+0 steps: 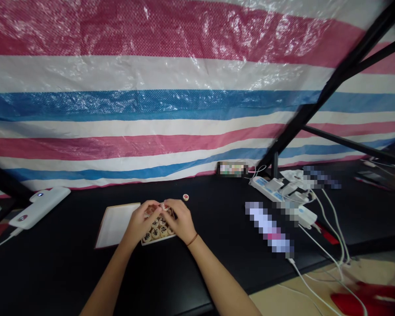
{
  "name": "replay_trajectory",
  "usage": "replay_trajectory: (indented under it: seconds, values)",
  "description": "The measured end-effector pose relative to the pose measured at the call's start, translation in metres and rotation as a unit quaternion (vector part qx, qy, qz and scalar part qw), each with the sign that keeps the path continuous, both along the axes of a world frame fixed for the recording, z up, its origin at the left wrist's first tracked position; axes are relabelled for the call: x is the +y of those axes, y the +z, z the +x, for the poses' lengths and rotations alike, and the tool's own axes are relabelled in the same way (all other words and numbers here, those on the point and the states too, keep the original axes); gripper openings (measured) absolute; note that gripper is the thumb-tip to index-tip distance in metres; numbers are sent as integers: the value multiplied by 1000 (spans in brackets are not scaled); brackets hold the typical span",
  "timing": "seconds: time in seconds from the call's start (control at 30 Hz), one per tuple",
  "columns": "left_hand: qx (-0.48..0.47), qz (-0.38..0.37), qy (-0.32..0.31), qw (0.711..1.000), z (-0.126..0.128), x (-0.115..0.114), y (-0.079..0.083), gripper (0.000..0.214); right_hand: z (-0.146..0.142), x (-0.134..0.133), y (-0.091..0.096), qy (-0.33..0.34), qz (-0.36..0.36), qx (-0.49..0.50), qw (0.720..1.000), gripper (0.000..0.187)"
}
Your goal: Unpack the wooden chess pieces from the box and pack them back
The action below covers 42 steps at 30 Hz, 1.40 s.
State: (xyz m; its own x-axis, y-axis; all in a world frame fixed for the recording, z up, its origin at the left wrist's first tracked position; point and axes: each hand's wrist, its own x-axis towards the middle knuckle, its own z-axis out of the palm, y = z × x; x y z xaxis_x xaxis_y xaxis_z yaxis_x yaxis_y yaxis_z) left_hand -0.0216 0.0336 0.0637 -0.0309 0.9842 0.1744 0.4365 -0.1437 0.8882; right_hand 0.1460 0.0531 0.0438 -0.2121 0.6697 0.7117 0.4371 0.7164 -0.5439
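My left hand (143, 219) and my right hand (181, 220) meet above an open box (158, 240) of round Chinese chess pieces. Between their fingertips is a pale Chinese chess piece (165, 206) with a red mark, partly covered by the fingers. Both hands are closed in a pinch on it. Pieces with black characters (156, 232) lie in rows in the near part of the box; the far part is mostly hidden by my hands. One loose piece with a red character (186, 197) lies on the black table, beyond my right hand.
The white box lid (116, 226) lies left of the box. A white device (41, 208) with a cable is at the far left. On the right are a blurred phone-like object (270, 228), a power strip (266, 186) and tangled cables. A striped sheet (134, 149) hangs behind the table.
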Motion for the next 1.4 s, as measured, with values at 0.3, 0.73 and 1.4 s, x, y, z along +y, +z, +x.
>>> replay_trajectory:
  seconds: [0.3,0.73,1.4]
  values:
    - [344,7,96,934,-26,3,-6,30,44,42,-28,-217,-159,-118,956,11]
    - [464,-41,101,879,3,5,-1,40,43,42,-34,-229,-177,-140,947,12]
    - [429,-64,127,892,15,-2,0,37,43,39,-31,-224,-165,-117,953,11]
